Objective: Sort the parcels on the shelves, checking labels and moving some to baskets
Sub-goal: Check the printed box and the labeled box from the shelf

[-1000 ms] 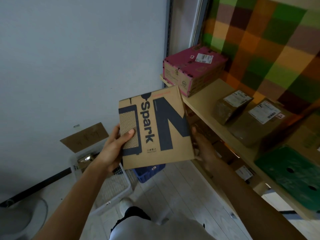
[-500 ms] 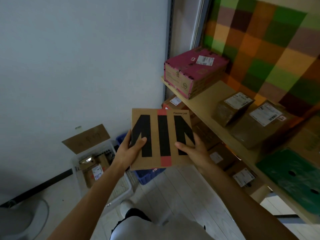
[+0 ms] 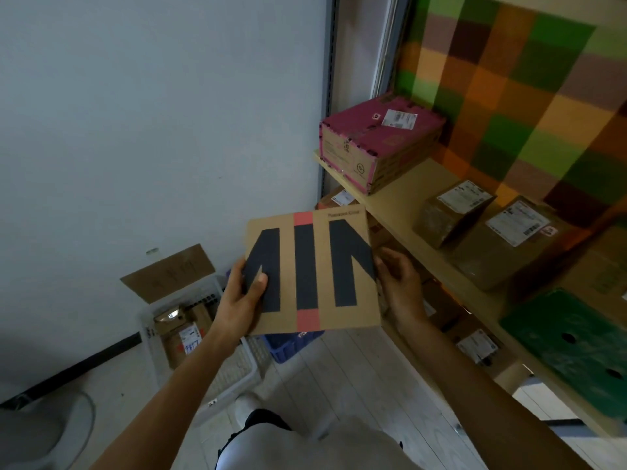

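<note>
A flat brown cardboard parcel (image 3: 315, 269) with big dark letters and a red stripe is held up in front of me, face toward the camera. My left hand (image 3: 242, 296) grips its lower left edge, thumb across the front. My right hand (image 3: 398, 283) holds the right edge, fingers curled behind it. No shipping label shows on this face. A white basket (image 3: 234, 374) with a labelled brown parcel (image 3: 185, 334) inside stands on the floor below left. A blue basket (image 3: 291, 344) peeks out under the held parcel.
The wooden shelf (image 3: 400, 201) runs along the right, carrying a pink box (image 3: 376, 137), two taped brown parcels (image 3: 451, 212) (image 3: 509, 242) with labels, and a green box (image 3: 570, 347). More labelled parcels (image 3: 475, 347) sit on the lower shelf. A cardboard sign (image 3: 169, 273) leans on the white wall.
The parcel has been flipped from its "Spark" side to the face with dark bars and a red stripe, then raised slightly. My right hand shifted from the front edge to the parcel's right side.
</note>
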Demonstrator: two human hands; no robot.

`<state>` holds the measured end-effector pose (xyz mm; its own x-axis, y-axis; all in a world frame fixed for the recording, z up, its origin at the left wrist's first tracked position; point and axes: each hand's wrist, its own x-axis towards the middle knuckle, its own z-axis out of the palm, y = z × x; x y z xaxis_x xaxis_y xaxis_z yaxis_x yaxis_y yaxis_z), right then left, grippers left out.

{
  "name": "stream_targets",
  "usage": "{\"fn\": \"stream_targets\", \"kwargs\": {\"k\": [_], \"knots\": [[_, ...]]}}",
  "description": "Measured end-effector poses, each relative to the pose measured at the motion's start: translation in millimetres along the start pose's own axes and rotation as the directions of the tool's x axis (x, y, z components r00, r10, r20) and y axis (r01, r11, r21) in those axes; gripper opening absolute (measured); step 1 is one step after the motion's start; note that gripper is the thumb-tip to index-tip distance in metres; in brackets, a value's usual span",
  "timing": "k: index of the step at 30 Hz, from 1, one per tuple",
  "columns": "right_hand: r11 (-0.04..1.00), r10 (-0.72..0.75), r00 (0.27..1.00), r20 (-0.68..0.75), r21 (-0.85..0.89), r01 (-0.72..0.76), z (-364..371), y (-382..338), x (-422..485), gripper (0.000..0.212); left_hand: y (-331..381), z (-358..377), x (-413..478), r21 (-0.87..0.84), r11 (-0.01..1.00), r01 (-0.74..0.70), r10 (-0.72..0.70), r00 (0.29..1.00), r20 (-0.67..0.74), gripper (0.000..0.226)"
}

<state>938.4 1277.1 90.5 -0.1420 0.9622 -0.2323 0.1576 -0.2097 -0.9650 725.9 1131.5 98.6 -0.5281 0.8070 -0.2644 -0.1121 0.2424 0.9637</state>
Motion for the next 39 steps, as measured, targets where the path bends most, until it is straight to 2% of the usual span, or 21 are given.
{"fn": "stream_targets", "kwargs": {"k": [2,3,4,5,6,8,10,12,14,16,19,22,23,26,29,32,33,34,35,37,39], "knots": [[0.988,0.151,0.987,0.061,-0.039,-0.149,-4,-1,3,0.088,-4,-1,-2,-0.043,0.999,0.019,-0.019,1.000,0.004,0.055],[0.975,0.223,0.965,0.140,-0.030,-0.221,-6,-1,5,0.108,-4,-1,-2,-0.053,0.998,0.023,-0.022,1.000,0.014,0.058],[0.964,0.259,0.935,0.243,0.003,-0.267,-10,-3,6,0.122,-5,-1,-1,-0.037,0.999,0.028,-0.027,0.999,0.022,0.062],[0.952,0.275,0.910,0.311,0.045,-0.303,-14,-4,6,0.127,-7,-1,-1,-0.015,1.000,0.020,-0.020,1.000,0.017,0.066],[0.945,0.264,0.897,0.354,0.088,-0.314,-17,-3,9,0.124,-6,-1,0,0.037,0.999,-0.006,0.006,1.000,-0.009,0.068],[0.948,0.238,0.892,0.384,0.107,-0.300,-24,2,13,0.111,-9,-1,5,0.251,0.959,-0.129,0.146,0.988,-0.051,0.056],[0.936,0.228,0.864,0.448,0.144,-0.321,-21,-1,11,0.098,-9,2,8,0.460,0.878,-0.134,0.195,0.977,-0.088,0.052],[0.916,0.252,0.833,0.493,0.155,-0.369,-13,-5,4,0.081,-4,8,5,0.428,0.903,-0.041,0.072,0.996,-0.058,0.081],[0.945,0.249,0.858,0.450,0.081,-0.317,-3,-10,-3,0.046,5,14,0,0.247,0.963,0.110,-0.124,0.991,0.042,0.110],[0.964,0.215,0.889,0.403,0.056,-0.259,1,-12,-10,0.026,18,17,-6,0.165,0.975,0.150,-0.174,0.974,0.144,0.111],[0.973,0.159,0.917,0.365,0.099,-0.208,5,-13,-14,0.029,28,14,-8,0.120,0.988,0.101,-0.122,0.976,0.183,0.085],[0.979,0.138,0.939,0.315,0.100,-0.178,12,-9,-18,0.032,32,15,0,0.107,0.987,0.118,-0.132,0.981,0.140,0.070],[0.985,0.120,0.948,0.293,0.086,-0.151,15,-10,-20,0.034,34,16,2,0.143,0.984,0.107,-0.128,0.981,0.143,0.072],[0.996,0.040,0.961,0.273,0.063,-0.059,19,-12,-23,0.038,34,16,5,0.383,0.924,-0.013,-0.051,0.986,0.156,0.100],[0.999,-0.021,0.959,0.281,0.034,0.012,21,-18,-23,0.041,32,13,6,0.429,0.903,-0.021,-0.035,0.992,0.122,0.095],[0.999,-0.032,0.962,0.271,0.022,0.028,17,-20,-19,0.039,26,9,5,0.308,0.951,-0.010,-0.027,0.993,0.117,0.088],[0.996,-0.003,0.965,0.264,0.089,-0.022,13,-23,-18,0.036,28,7,4,0.216,0.976,0.031,-0.054,0.993,0.102,0.078],[0.981,0.042,0.961,0.273,0.170,-0.091,9,-23,-15,0.040,33,6,2,0.084,0.992,0.094,-0.102,0.990,0.097,0.059],[0.953,0.088,0.950,0.301,0.252,-0.168,5,-25,-15,0.047,37,2,2,-0.036,0.983,0.178,-0.173,0.979,0.110,0.051],[0.934,0.118,0.937,0.329,0.283,-0.217,0,-25,-12,0.047,41,-8,8,-0.111,0.954,0.278,-0.261,0.954,0.145,0.069],[0.952,0.129,0.931,0.341,0.219,-0.213,-2,-23,-12,0.048,42,-13,12,-0.017,0.950,0.312,-0.305,0.936,0.177,0.071]]}}
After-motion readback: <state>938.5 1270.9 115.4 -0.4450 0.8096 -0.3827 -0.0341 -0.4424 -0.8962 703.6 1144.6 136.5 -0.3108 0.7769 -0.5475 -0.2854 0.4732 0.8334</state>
